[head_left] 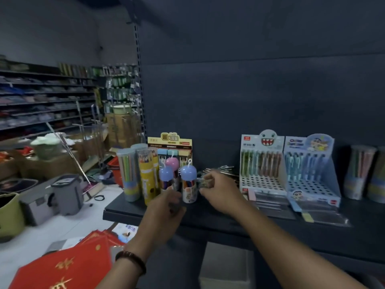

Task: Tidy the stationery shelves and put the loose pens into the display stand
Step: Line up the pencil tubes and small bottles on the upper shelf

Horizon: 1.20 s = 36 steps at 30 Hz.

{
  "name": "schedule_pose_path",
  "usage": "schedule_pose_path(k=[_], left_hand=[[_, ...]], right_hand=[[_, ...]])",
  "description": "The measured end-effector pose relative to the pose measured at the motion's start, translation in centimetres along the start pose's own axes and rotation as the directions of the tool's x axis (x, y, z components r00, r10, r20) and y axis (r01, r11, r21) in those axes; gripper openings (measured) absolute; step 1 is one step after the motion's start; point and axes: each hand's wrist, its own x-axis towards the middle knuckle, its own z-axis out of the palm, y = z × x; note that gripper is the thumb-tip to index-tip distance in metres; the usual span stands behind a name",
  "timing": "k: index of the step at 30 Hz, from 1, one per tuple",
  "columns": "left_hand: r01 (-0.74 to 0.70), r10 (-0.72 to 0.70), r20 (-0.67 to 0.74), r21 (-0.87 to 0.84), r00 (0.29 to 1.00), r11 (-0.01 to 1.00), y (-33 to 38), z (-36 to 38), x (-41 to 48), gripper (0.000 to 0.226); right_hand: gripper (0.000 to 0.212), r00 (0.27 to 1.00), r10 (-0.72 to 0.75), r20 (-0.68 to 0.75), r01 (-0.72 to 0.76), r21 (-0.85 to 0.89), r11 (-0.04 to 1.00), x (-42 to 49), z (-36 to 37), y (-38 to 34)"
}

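Nearest, at the lower left, red paper sheets with gold characters (68,265) lie fanned below the shelf level. The left hand (164,207), a brown bead bracelet (130,260) on its wrist, hangs over the front edge of the dark shelf (208,223) with its fingers curled; the blur there means its grip cannot be told. A bare strip of shelf runs along that front edge to the right of the left hand, under the right forearm. The right hand (220,190) is further in, its grip narrow and pinching a small bunch of dark pens (205,183), just beside a blue-capped printed tube (188,184) standing upright. Behind its knuckles lies the heap of loose dark pens (224,171), filling the gap between the tubes and the white cardboard display stand with a toothy face (262,163), whose lower rows of holes are open. Flat clear packets (270,203) lie in front of that stand. A blue cardboard display stand (310,170) touches its right side. To the left, a yellow tube (146,176) and a clear tube of coloured pencils (128,174) stand near the shelf's left end.
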Motion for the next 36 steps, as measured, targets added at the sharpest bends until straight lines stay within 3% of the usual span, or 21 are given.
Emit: schedule_pose_path(k=[5, 8, 14, 18, 21, 27, 33, 36], left_hand=[[-0.104, 0.122, -0.251, 0.084, 0.96, 0.991, 0.1, 2.9, 2.7, 0.024], [-0.24, 0.257, -0.343, 0.094, 0.903, 0.966, 0.4, 4.9, 3.4, 0.008], [-0.301, 0.318, -0.331, 0.103, 0.889, 0.948, -0.7, 6.8, 3.6, 0.005], [-0.277, 0.297, -0.271, 0.113, 0.916, 0.954, -1.2, 7.1, 3.6, 0.018], [-0.25, 0.275, -0.263, 0.123, 0.925, 0.96, -1.3, 7.2, 3.7, 0.012], [-0.218, 0.253, -0.234, 0.163, 0.939, 0.962, -1.0, 7.3, 3.7, 0.016], [-0.208, 0.244, -0.217, 0.178, 0.945, 0.962, -0.7, 7.2, 3.8, 0.016], [-0.199, 0.228, -0.204, 0.155, 0.952, 0.968, -0.7, 7.0, 3.9, 0.02]], right_hand=[[0.024, 0.988, -0.054, -0.144, 0.06, 0.037, 0.998, 6.3, -0.5, -0.7], [0.021, 0.99, -0.117, -0.082, 0.118, 0.007, 0.993, 10.2, -1.2, -1.9], [0.012, 0.977, -0.143, 0.161, 0.147, -0.015, 0.989, 17.6, -0.3, -4.1], [0.035, 0.925, -0.072, 0.372, 0.133, -0.14, 0.981, 21.1, 1.0, -5.0], [0.045, 0.856, -0.036, 0.516, 0.14, -0.163, 0.977, 22.5, 1.9, -5.2], [0.047, 0.804, -0.209, 0.556, 0.318, -0.105, 0.942, 22.1, 2.9, -4.4], [0.033, 0.787, -0.253, 0.562, 0.338, -0.05, 0.94, 22.2, 3.9, -3.0], [0.032, 0.814, -0.282, 0.508, 0.333, -0.01, 0.943, 22.0, 3.7, -2.4]])
